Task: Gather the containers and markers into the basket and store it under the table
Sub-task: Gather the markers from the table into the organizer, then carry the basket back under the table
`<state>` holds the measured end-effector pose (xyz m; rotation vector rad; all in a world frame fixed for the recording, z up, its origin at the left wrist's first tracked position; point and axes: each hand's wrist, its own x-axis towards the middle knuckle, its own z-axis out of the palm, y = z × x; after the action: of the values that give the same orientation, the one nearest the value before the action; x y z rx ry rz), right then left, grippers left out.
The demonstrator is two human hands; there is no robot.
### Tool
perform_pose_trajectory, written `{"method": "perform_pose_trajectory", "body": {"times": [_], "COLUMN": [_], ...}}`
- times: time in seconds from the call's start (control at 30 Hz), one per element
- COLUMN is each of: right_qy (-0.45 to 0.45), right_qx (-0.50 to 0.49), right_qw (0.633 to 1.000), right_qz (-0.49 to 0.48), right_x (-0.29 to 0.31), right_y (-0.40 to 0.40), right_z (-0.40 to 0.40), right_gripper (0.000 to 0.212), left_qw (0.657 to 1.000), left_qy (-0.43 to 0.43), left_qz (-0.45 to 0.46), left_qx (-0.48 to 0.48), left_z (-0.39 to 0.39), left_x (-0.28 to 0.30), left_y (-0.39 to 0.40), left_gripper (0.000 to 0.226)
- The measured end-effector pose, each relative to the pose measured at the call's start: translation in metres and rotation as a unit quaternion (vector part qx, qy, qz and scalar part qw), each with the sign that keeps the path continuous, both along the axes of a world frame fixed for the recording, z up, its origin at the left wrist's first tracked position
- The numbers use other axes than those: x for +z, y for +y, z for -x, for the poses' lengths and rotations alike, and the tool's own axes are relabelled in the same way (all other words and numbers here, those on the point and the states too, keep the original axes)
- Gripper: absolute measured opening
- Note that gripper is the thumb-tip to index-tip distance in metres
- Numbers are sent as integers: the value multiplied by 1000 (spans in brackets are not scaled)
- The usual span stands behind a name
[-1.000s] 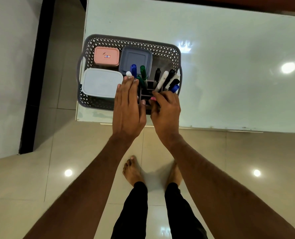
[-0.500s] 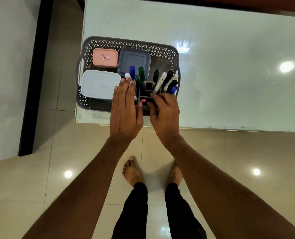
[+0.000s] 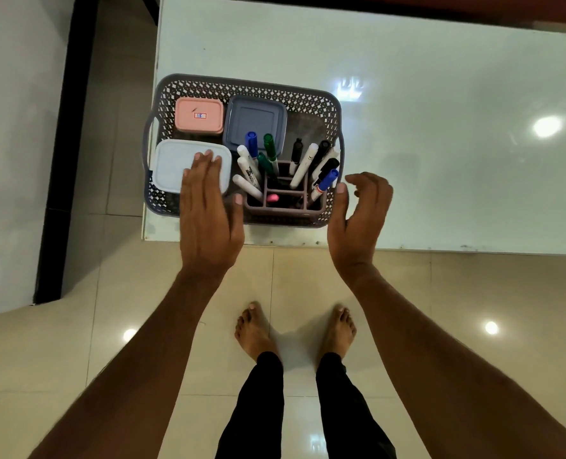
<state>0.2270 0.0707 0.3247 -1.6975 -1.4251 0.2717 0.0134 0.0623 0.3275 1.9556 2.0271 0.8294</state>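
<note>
While the left hand (image 3: 208,207) lies flat with straight fingers over the near left part of the basket (image 3: 248,86), its fingertips cover the near right corner of the white container (image 3: 175,164); whether they press on the lid or only hover above it cannot be told. Just beyond those fingertips sit the pink container (image 3: 199,118) and, to its right, the grey-blue container (image 3: 253,122), both inside the basket. Right of the left thumb stands the marker holder (image 3: 284,202), its compartments filled with the markers (image 3: 303,165), which lean outward with caps up. On the far side of that holder the right hand (image 3: 357,213) hangs loosely curled, holding nothing, its thumb close beside the basket's right wall near the handle.

Judging by this, the gathering looks done: all three containers and the markers sit in the basket, and nothing loose shows on the table (image 3: 440,144) around the hands. What remains is the storing. The basket rests at the table's near left corner, not yet gripped or lifted, and must go down beneath the tabletop, above the tiled floor (image 3: 473,326) on which the person stands.
</note>
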Motion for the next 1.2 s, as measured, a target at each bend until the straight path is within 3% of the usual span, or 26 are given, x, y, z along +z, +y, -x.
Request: {"method": "perform_pose_trajectory", "body": {"times": [0.27,0.53,0.77,1.0,1.2], "right_qy": [139,339,359,366,384], "right_qx": [-35,-58,-24,-2,-3], "right_qw": [984,922,914,912,902], "right_qz": [109,180,187,182,199], "right_x": [-18,-17,-22,-29,-35], "right_y": [21,48,53,53,52], "right_z": [0,10,11,7,7], "right_gripper": [41,42,41,48,43], "left_qw": [989,963,883,891,889], "left_qy": [-40,-186,-396,-400,-403], "left_qz": [-8,11,124,154,161], "left_qx": [142,196,218,149,145], "left_z": [54,101,130,120,122], "left_x": [-4,-12,-34,-40,-43], "left_y": [20,59,75,75,78], "left_gripper": [59,57,54,27,31]}}
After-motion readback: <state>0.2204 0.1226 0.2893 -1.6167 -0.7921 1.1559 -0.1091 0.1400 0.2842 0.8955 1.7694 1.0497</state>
